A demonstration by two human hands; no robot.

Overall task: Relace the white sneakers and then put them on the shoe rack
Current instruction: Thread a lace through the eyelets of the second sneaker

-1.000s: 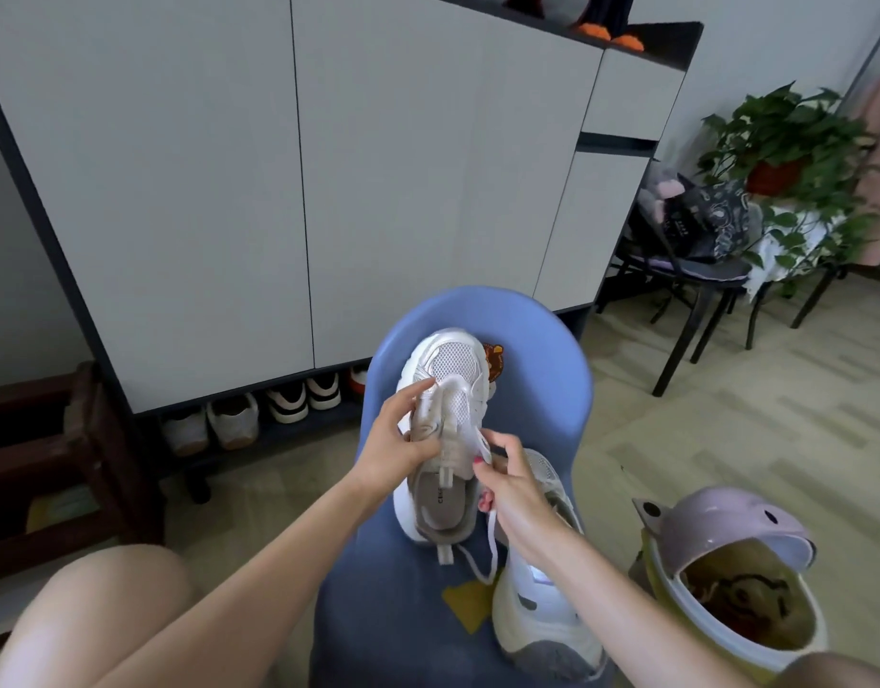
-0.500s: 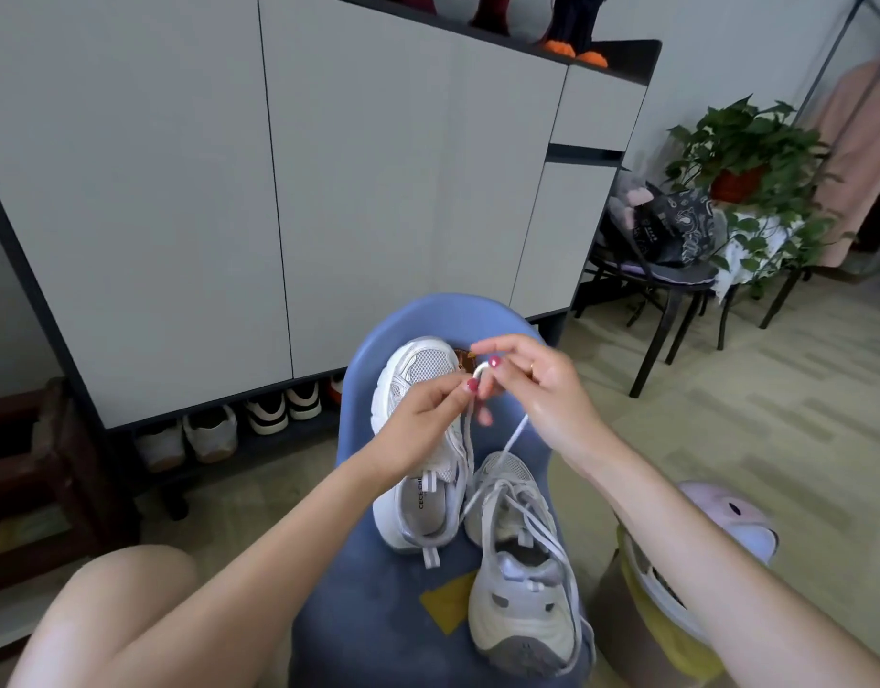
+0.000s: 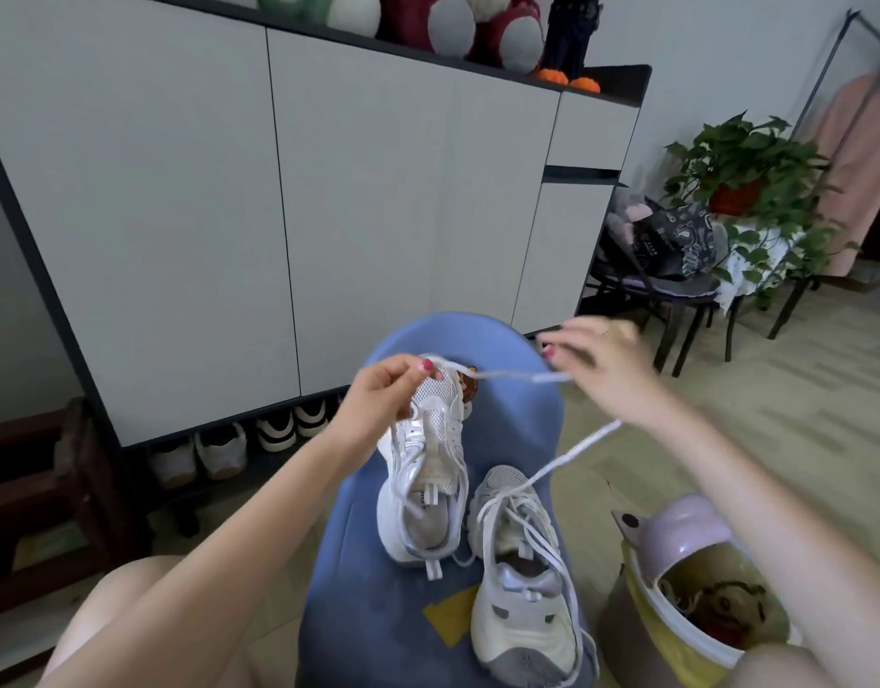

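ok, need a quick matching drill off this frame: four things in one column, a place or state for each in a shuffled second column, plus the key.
Things
1. left hand
2. right hand
3. far sneaker
4. near sneaker

Places or states
A. lies on the blue chair nearest the camera, loose laces across it
B. pinches the lace at the toe of the far sneaker
C. stands on the chair with its toe toward the cabinet, held at the toe
D. raised to the right, pulling the lace out sideways

Pairs: 1-B, 2-D, 3-C, 4-A
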